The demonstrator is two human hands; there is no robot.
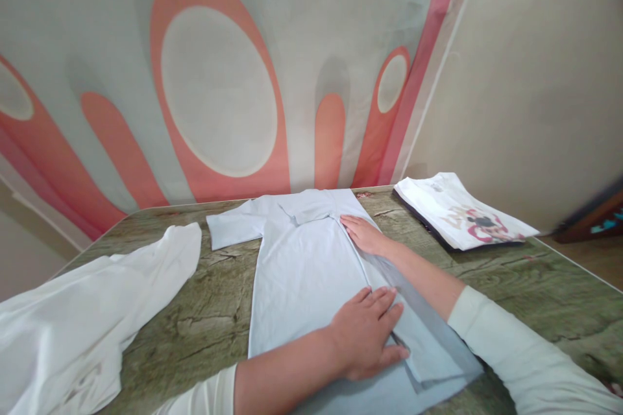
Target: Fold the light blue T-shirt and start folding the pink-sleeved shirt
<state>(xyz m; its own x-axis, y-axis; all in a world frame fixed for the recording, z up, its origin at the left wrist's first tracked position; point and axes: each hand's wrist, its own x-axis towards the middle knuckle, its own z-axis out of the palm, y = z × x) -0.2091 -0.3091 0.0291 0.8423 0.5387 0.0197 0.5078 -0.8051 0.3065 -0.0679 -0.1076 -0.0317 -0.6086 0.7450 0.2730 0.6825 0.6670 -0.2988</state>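
A pale blue shirt [302, 272] lies flat on the table in front of me, its collar at the far end. One short sleeve sticks out to the left; the right side is folded inward over the body. My left hand [367, 334] rests flat on the lower part of that fold, fingers stretched out. Farther up, near the collar, my right hand [363, 233] presses on the folded edge with its fingers extended. Neither hand grips the cloth.
A loose white garment [107, 298] spreads over the left of the wood-patterned table [204, 311]. At the back right sits a folded stack topped by a white printed shirt [462, 211]. A wall covering with orange shapes [287, 65] rises behind the table's far edge.
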